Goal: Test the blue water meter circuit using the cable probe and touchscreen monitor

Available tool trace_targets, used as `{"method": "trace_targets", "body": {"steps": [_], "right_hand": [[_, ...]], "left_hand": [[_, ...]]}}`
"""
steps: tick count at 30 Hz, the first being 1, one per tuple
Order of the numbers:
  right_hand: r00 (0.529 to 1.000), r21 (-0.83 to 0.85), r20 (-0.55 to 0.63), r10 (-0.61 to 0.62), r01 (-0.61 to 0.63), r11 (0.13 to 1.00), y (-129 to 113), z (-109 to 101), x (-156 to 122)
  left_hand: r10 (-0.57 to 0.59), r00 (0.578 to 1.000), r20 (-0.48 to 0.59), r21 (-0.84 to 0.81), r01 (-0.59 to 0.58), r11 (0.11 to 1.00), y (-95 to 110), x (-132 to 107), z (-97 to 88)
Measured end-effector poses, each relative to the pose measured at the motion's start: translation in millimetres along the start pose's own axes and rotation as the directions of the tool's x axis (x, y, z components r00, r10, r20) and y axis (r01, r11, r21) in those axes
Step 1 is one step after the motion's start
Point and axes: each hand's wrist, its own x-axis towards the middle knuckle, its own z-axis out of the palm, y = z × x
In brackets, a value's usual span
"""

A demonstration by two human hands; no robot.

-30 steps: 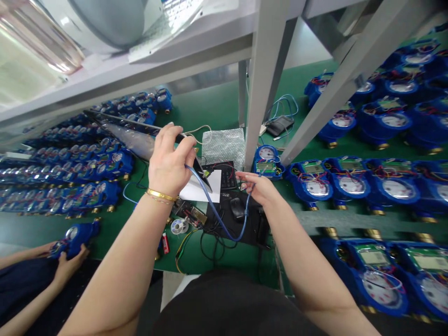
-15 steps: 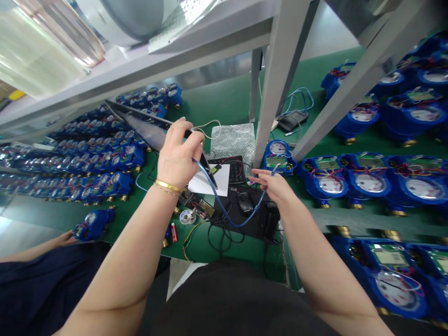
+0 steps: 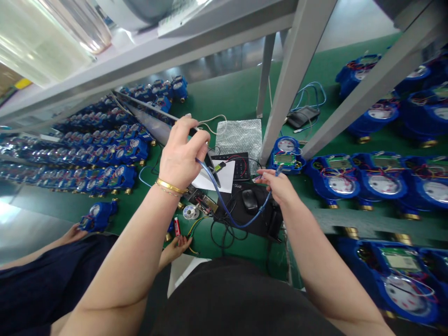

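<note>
My left hand is closed on the near end of a thin, dark-framed screen, which stands tilted. From under that hand a blue cable hangs in a loop to my right hand; whether it is plugged in at the left end is hidden. The cable is held in my right hand, its tip sticking up past the fingers. Just beyond the tip lies a blue water meter with a small display. Below the loop are a black computer mouse and a dark mat.
A co-worker's hand is by the yellow and green wires; another hand touches a meter. Grey posts and a shelf stand ahead. Rows of meters flank both sides. A solder spool lies near.
The co-worker's hand has come in beside the wires under my left arm. My right-hand fingers have drawn closer together around the cable. The whole view has shifted slightly.
</note>
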Motion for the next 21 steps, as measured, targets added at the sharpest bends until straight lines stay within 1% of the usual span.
{"method": "trace_targets", "body": {"steps": [4,9,14,21], "right_hand": [[1.0,0.01,0.024,-0.014,0.014,1.0,1,2,0],[0.998,0.038,0.063,-0.013,0.01,0.999,7,5,2],[0.996,0.054,0.083,-0.013,0.009,0.998,10,9,5],[0.996,0.082,0.083,-0.01,0.004,0.997,7,14,9]], "left_hand": [[0.031,0.999,-0.033,0.003,-0.031,1.0,0,2,0.4],[-0.01,1.0,0.017,0.024,0.01,1.0,2,4,-1.2],[0.018,1.0,0.015,0.022,-0.018,1.0,2,4,-3.8],[0.067,0.997,-0.04,0.03,-0.066,0.997,-1,7,-0.8]]}}
